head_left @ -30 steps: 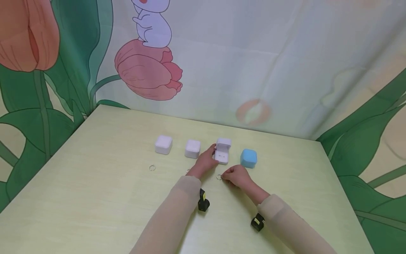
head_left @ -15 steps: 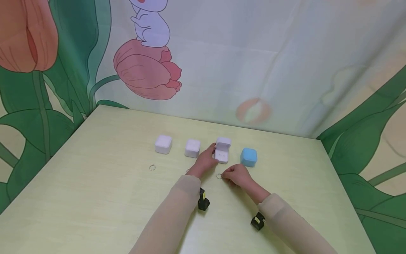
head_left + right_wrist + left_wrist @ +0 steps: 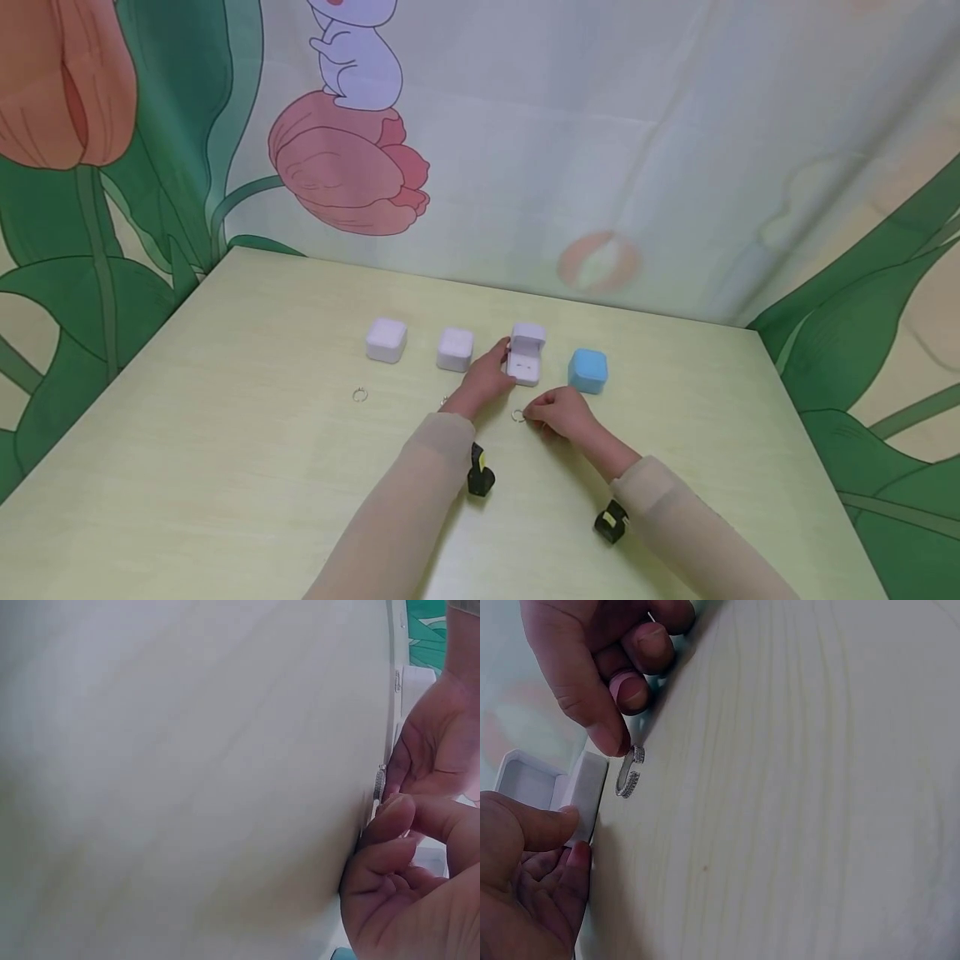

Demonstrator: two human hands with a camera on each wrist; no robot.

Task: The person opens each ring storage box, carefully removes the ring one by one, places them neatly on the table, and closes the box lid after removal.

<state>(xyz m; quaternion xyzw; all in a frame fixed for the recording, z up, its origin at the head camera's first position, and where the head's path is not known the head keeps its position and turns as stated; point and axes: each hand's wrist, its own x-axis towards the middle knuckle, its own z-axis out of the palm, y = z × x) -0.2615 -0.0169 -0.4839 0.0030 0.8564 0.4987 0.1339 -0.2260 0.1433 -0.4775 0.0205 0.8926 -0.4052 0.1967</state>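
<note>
"Box, which way?"
"Facing me, lid raised behind, my left hand gripping its side."
"And the ring?"
"Before the box, gap towards me, my right hand's fingertips pinched together on it."

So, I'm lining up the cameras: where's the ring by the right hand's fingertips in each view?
Head: ring, below and slightly right of centre.
Left wrist: ring, left of centre.
Right wrist: ring, toward the right edge, halfway down.
Landmark in all three: the right hand.
</note>
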